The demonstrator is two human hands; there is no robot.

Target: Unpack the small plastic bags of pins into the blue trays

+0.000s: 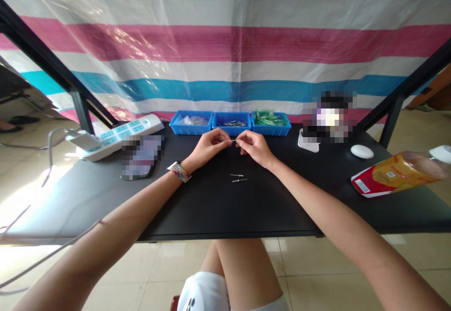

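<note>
My left hand (212, 145) and my right hand (255, 146) meet over the table, fingertips almost touching, just in front of the blue bins. Both are closed in a pinch on a thin, small piece (234, 141) that spans the gap between them; it looks like a pop rivet, though the fingers cover most of it. Nearer to me, two silvery pop rivets (239, 180) lie side by side on the black table (211, 207). More metal rivets (235, 124) fill the middle blue bin (231, 131).
The left blue bin (190, 128) holds clear plastic bags; green packets (268, 117) are in the right one. A power strip (120, 137) and phone (143, 157) lie left. A white case (308, 142), white oval object (361, 151) and drink bottle (398, 172) are right.
</note>
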